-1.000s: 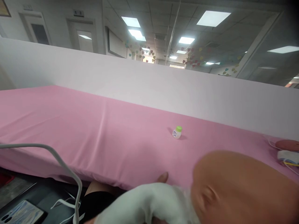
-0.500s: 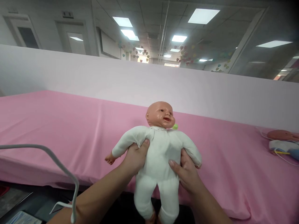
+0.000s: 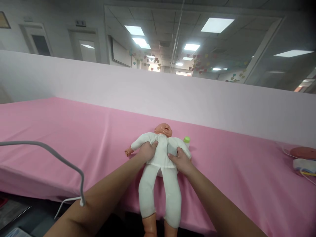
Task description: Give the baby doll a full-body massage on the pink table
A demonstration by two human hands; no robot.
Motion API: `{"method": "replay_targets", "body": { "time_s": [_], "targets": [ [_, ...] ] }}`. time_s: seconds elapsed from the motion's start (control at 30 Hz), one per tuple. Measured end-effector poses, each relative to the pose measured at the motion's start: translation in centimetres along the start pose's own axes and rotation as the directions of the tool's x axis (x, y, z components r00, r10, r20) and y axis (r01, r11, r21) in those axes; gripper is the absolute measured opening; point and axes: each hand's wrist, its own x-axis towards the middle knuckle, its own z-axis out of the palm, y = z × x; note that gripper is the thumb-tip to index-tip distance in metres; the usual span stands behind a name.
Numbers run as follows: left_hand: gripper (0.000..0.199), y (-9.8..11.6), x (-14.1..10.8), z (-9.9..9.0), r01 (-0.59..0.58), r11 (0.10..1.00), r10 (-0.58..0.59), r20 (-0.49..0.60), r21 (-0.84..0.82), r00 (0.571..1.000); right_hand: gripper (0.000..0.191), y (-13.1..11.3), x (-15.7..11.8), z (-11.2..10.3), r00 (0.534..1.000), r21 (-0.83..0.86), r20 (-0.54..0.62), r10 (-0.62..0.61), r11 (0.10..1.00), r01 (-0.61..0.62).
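Note:
A baby doll [image 3: 161,153] with a hard bald head and a white cloth body is face up over the pink-covered table [image 3: 81,131]. Its head points away from me, and its bare feet reach past the front edge. My left hand [image 3: 147,151] grips the doll's side under one arm, thumb on the chest. On the other side my right hand [image 3: 182,161] holds it the same way, thumb pressed to the front. The fingers beneath the doll are hidden. Just beyond the doll's arm on the right stands a small bottle with a green cap [image 3: 187,141].
A grey cable [image 3: 49,148] arches in from the left above my forearm. At the right edge lie a reddish-brown object [image 3: 302,152] and a white and blue bundle [image 3: 304,164]. A white partition [image 3: 138,89] runs behind the table, with glass above.
The doll has moved away from me and leaned back, its head lower towards the pink cover. Both hands keep their hold, arms stretched further. More of the green-capped bottle shows.

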Motion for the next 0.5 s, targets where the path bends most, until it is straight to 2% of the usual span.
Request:
{"method": "replay_targets", "body": {
  "time_s": [0.07, 0.23, 0.3, 0.4, 0.5],
  "targets": [
    [0.052, -0.4, 0.9, 0.6, 0.005, 1.000, -0.004, 0.043, -0.015, 0.999, 0.034, 0.0, 0.5, 0.1, 1.000, -0.004, -0.003, 0.011, 1.000, -0.011],
    [0.056, -0.9, 2.5, 1.8, 0.061, 0.998, -0.057, 0.104, -0.035, 0.993, 0.034, 0.3, 1.0, 0.4, 0.999, 0.169, 0.008, 0.034, 0.985, -0.035],
    [0.056, -1.0, 2.9, 1.9, 0.078, 0.997, -0.077, 0.110, -0.006, 0.991, 0.036, 0.5, 1.3, 0.3, 0.999, 0.165, 0.022, 0.047, 0.985, -0.050],
    [0.062, -1.1, 3.3, 1.7, 0.041, 0.993, -0.053, 0.110, 0.110, 0.993, 0.036, 0.6, 1.7, -0.1, 0.997, -0.079, -0.017, 0.069, 0.994, -0.070],
    [0.073, -1.3, 3.8, 0.7, 0.005, 0.956, -0.045, 0.132, 0.294, 0.990, 0.043, 0.2, 1.7, -0.4, 0.995, -0.354, -0.071, 0.067, 0.931, -0.088]
  ]
}}
